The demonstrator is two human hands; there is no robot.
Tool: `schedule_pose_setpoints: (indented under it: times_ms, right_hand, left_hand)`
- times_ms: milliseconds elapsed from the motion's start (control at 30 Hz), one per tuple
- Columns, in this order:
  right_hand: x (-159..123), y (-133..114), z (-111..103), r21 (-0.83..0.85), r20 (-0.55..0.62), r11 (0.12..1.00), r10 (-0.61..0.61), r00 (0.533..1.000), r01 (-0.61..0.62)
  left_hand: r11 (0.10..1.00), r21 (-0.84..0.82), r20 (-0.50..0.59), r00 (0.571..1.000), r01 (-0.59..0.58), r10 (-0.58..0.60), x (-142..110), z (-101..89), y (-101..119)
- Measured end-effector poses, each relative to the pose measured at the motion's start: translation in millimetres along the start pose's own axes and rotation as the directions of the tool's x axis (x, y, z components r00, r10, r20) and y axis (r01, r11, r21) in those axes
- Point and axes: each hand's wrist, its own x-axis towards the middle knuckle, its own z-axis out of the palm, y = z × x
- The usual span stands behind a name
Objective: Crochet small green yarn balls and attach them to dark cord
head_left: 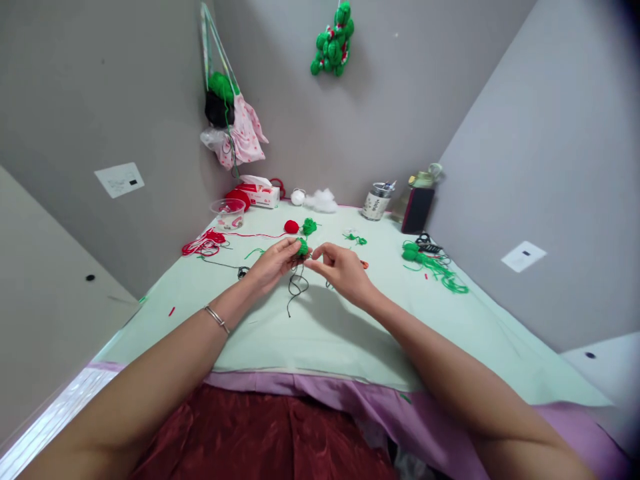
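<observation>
Over the middle of the pale green tablecloth, my left hand [277, 263] is closed around a small green crocheted piece [303, 247]. A dark strand of yarn [299, 288] hangs from under it in loops onto the cloth. Close on the right, my right hand [345, 272] makes a pinch with thumb and forefinger at the edge of the green piece; what lies between the fingertips is too small to make out. Partly hidden behind that hand is a small orange item [365, 265]. A red ball [291, 227] and another green yarn piece [310, 227] lie just beyond.
Red yarn [205, 243] and a clear plastic tub [229, 217] are at left, near a tissue box [264, 196]. White stuffing [321, 201], a pen tin [377, 202] and a dark phone [418, 210] stand along the back. Green yarn strands [445, 272] lie at right beside black-handled scissors [427, 245].
</observation>
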Motion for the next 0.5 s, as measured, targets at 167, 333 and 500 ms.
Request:
schedule_pose_setpoints:
  times_ms: [167, 333, 500]
  right_hand:
    - [6.3, 7.9, 12.2, -0.226, -0.042, 0.974, -0.024, 0.999, 0.014]
    - [-5.9, -13.7, -4.7, 0.234, 0.579, 0.972, -0.119, 0.807, -0.025]
    - [-14.0, -23.8, -23.7, 0.249, 0.923, 0.963, -0.204, 0.326, -0.1]
  left_hand:
    - [1.0, -0.029, -0.063, 0.998, 0.004, -0.006, -1.3, 6.6, -4.4]
    - [0.987, -0.156, -0.157, 0.988, -0.03, 0.005, 4.6, -3.8, -0.7]
    - [0.974, -0.227, -0.26, 0.963, 0.008, -0.069, 9.0, -16.7, 6.3]
